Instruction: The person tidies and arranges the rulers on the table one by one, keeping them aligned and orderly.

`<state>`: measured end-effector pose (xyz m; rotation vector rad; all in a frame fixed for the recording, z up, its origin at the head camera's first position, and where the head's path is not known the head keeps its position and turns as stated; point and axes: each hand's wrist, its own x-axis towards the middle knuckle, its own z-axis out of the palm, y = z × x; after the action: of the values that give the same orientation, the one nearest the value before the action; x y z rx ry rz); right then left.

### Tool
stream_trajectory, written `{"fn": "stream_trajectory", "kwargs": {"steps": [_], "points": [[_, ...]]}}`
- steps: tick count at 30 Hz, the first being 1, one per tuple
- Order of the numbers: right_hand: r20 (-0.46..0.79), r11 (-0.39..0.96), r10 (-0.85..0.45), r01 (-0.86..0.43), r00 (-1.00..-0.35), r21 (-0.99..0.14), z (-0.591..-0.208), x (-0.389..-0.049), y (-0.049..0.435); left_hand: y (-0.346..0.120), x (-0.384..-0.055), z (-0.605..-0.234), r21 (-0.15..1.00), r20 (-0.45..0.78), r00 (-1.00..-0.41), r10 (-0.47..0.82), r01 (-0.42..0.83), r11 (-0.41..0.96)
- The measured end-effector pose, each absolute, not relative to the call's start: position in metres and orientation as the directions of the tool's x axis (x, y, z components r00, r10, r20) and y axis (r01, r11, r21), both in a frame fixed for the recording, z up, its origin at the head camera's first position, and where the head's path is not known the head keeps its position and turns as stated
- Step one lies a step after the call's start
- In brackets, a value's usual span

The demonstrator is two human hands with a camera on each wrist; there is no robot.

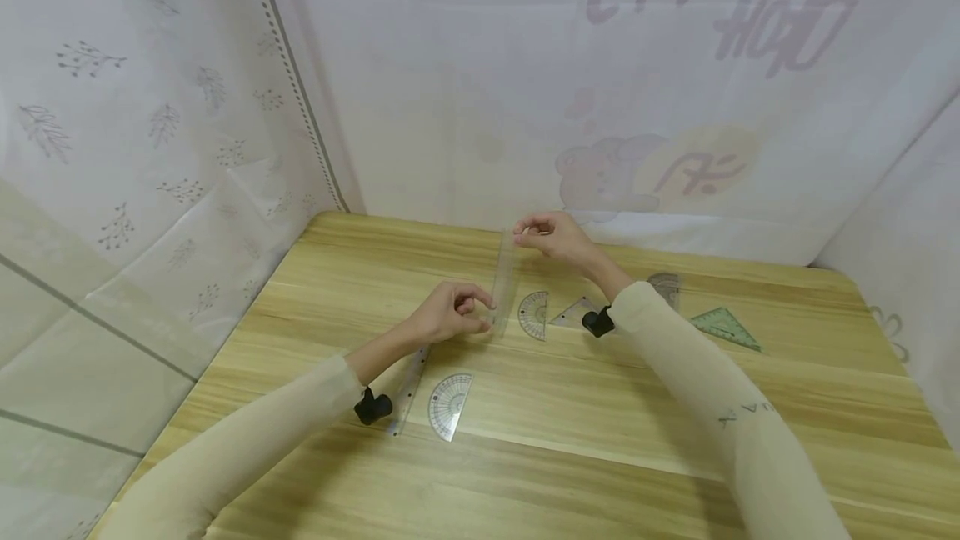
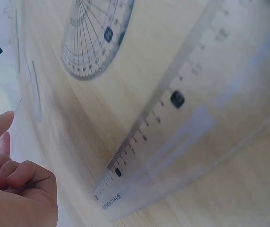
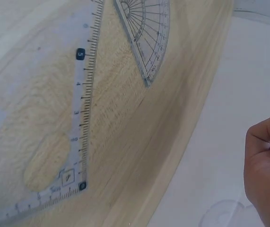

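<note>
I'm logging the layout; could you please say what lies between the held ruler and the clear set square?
In the head view, a protractor lies between the held ruler and the clear set square.

A pale, wood-grained worktop (image 1: 570,457) with rounded far corners. Lying flat on its left part is a clear ruler (image 1: 408,395) marked "ESSENTIALS", and just right of it a clear protractor (image 1: 450,407), curved side to the left. Farther back lies a second protractor (image 1: 534,315), then, going right, a clear set square (image 1: 573,312) with an oval cutout, a greyish protractor (image 1: 665,286) and a green set square (image 1: 725,327). Behind hangs a whitish cloth (image 1: 450,107) printed with lettering and a faint cartoon animal; at left, a white cloth (image 1: 82,107) carries grey leafy sprigs.
</note>
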<state>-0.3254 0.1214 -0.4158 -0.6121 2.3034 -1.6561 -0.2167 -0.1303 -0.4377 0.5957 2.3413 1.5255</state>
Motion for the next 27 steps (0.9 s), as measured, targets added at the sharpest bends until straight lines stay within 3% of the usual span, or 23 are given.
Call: {"fn": "stream_trajectory", "kwargs": {"steps": [7,27], "points": [[0.092,0.235,-0.498,-0.236,-0.862,-0.943,-0.408,-0.311,0.128,-0.13,-0.205,-0.436,0.935,-0.028,-0.858,0.513,0.159,0.318],[0.105,0.216,-0.484,-0.235,-0.869,-0.948,-0.397,-0.277,0.145,-0.12,-0.189,-0.436,0.931,0.026,-0.815,0.578,0.231,0.284]]}}
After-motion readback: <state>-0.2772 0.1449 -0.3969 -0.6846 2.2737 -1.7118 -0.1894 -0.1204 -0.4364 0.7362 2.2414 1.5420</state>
